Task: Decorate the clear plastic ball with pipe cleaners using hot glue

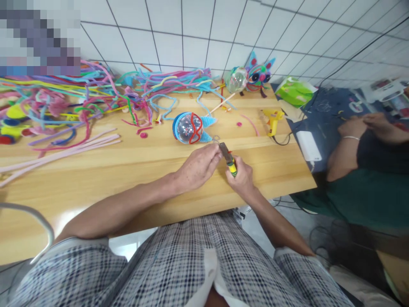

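Observation:
My right hand (pixel 240 175) is closed round the yellow-and-green handles of a pair of pliers (pixel 226 153), whose dark metal head points up and to the left. The fingers of my left hand (pixel 198 167) pinch together beside that head. A thin grey looped wire (pixel 216 138) pokes out just beyond the fingertips, though its held end is hidden. A small red bit shows by the pliers' jaw. Just past my left hand lies a clear ball (pixel 188 128) with blue pipe-cleaner trim, blue pointed ears and red glasses-like shapes.
Pipe cleaners (pixel 179 81) are heaped along the wall; pink ones (pixel 79 147) lie left. A yellow glue gun (pixel 272 120) with a cable rests at right. Behind are another clear ball (pixel 237 79), a finished-looking colourful head (pixel 258 76) and a green packet (pixel 295 91). Another person's hands (pixel 361 125) are at right.

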### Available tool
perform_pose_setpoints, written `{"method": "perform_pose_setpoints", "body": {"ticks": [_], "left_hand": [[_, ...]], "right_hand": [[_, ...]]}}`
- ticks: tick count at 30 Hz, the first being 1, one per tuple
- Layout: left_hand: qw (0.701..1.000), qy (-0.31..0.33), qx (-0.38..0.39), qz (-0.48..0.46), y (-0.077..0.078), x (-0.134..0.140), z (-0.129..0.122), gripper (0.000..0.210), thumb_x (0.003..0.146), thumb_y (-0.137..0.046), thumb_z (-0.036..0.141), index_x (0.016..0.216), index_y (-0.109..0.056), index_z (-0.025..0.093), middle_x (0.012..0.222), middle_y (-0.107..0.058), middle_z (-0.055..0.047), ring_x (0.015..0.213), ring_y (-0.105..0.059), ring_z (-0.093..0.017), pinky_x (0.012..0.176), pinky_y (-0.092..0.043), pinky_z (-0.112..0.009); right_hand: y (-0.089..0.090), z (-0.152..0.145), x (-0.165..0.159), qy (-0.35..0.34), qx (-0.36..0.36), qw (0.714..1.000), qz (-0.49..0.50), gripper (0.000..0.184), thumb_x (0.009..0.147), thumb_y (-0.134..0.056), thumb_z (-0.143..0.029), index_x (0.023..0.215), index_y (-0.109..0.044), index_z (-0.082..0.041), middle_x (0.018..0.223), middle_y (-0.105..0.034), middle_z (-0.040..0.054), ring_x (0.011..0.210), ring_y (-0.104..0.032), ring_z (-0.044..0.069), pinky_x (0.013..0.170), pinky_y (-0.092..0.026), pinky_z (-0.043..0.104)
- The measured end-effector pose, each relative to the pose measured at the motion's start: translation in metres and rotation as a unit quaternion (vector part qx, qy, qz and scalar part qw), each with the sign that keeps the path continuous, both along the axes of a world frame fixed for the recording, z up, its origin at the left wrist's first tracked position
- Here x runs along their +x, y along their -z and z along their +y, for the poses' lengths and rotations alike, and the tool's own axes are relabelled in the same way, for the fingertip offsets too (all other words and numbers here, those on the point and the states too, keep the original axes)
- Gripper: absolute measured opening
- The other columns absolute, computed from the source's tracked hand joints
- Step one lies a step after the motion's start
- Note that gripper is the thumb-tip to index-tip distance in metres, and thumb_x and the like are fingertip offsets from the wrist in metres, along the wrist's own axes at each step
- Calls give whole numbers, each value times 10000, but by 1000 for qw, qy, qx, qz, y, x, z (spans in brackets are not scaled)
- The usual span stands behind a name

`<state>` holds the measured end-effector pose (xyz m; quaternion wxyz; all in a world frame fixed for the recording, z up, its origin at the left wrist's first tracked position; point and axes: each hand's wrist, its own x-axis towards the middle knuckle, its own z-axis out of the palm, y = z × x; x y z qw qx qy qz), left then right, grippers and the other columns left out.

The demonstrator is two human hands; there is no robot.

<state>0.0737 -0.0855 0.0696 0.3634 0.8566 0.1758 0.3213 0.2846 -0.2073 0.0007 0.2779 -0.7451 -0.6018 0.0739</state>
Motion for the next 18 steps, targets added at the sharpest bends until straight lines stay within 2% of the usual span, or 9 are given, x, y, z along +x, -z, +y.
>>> {"method": "perform_pose_setpoints", "body": {"ticks": [4,6,11,18], "left_hand": [[999,-12,-33,-7,0,3,4,202,1158,-502,248,958,-529,251,902,-703,-23,811,-640,-190,799,-524,-332],[998,-23,-53,-19,-1,4,6,212,1160,-512,284,954,-546,247,864,-685,-6,779,-615,-180,779,-504,-325],[990,-54,-124,-34,-4,5,10,251,1161,-535,362,951,-592,235,856,-674,11,786,-601,-166,786,-489,-318],[974,-62,-216,-30,-6,7,15,201,1104,-595,302,912,-600,243,779,-633,40,816,-621,-175,828,-526,-333]], "right_hand": [[-14,-5,1,-5,-2,999,-35,547,1076,-636,-482,1555,-707,-227,1333,-918,171,1178,-887,382,1037,-710,517],[-19,-11,4,-6,1,999,-49,602,1113,-629,-540,1620,-690,-219,1391,-907,185,1229,-880,392,1061,-713,529],[-26,-26,30,16,-16,997,-71,623,1139,-594,-558,1643,-703,-208,1400,-898,199,1215,-880,410,1016,-721,548],[-24,-9,83,143,-104,967,-183,566,1112,-609,-467,1544,-737,-125,1337,-845,288,1239,-796,462,952,-671,574]]}}
